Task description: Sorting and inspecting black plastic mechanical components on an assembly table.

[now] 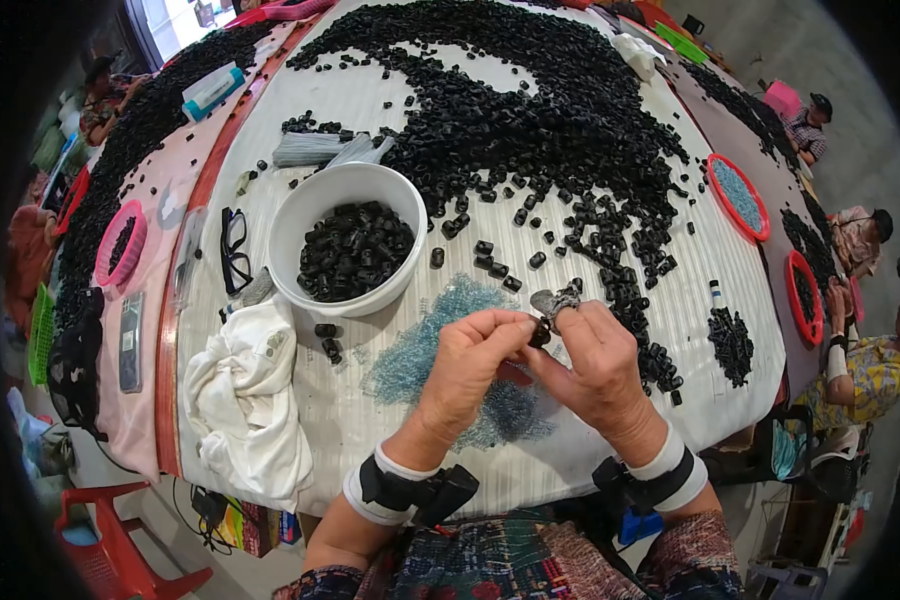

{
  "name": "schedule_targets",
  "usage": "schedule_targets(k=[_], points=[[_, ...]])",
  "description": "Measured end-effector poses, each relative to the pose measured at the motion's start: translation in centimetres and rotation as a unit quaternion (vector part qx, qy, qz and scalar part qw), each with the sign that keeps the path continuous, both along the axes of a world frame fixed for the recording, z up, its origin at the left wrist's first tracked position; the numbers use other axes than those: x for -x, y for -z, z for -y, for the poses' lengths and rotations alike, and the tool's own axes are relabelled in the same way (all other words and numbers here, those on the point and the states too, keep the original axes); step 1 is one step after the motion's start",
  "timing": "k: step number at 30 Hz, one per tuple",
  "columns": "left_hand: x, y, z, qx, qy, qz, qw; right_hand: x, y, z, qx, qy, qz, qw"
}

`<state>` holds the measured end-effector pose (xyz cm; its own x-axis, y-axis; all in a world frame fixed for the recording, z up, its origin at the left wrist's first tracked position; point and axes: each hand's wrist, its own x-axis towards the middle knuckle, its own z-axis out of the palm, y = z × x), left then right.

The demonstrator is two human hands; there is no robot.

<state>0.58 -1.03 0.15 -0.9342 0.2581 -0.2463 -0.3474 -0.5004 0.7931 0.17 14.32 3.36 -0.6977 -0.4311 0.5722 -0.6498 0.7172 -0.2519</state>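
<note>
My left hand (462, 372) and my right hand (600, 368) meet over the table, fingertips pinched around a small black cylindrical part (540, 333). A grey cloth cover (554, 299) wraps a fingertip of the right hand. Just beneath and beside the left hand spreads a heap of tiny bluish pieces (410, 358), too fine to make out singly; a darker patch (515, 412) of it lies below the hands. To the left, a white bowl (288, 282) holds many black parts (358, 252). A few loose black parts (328, 342) sit between bowl and hands.
Black parts (560, 130) cover much of the table's far side. Left of the bowl lie eyeglasses (234, 250) and a white cloth (245, 400). Clear bundled strips (315, 150) rest behind it. Slim black pieces (730, 345) are at right, near a red basket (712, 180). Other people sit around.
</note>
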Motion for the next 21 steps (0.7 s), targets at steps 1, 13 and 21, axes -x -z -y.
schedule_targets(k=[1,13,21], points=[[0.0,0.1,0.2,-0.018,0.007,0.007,1.000,0.0,0.0,0.0,0.003,0.000,-0.002,1.000],[0.0,-0.2,0.3,0.018,0.037,-0.003,0.999,0.0,0.9,-0.1,0.019,-0.024,-0.022,0.999],[0.3,-0.1,0.9,-0.004,-0.070,-0.090,0.993,0.8,-1.2,-2.6,0.097,0.000,0.089,0.991]])
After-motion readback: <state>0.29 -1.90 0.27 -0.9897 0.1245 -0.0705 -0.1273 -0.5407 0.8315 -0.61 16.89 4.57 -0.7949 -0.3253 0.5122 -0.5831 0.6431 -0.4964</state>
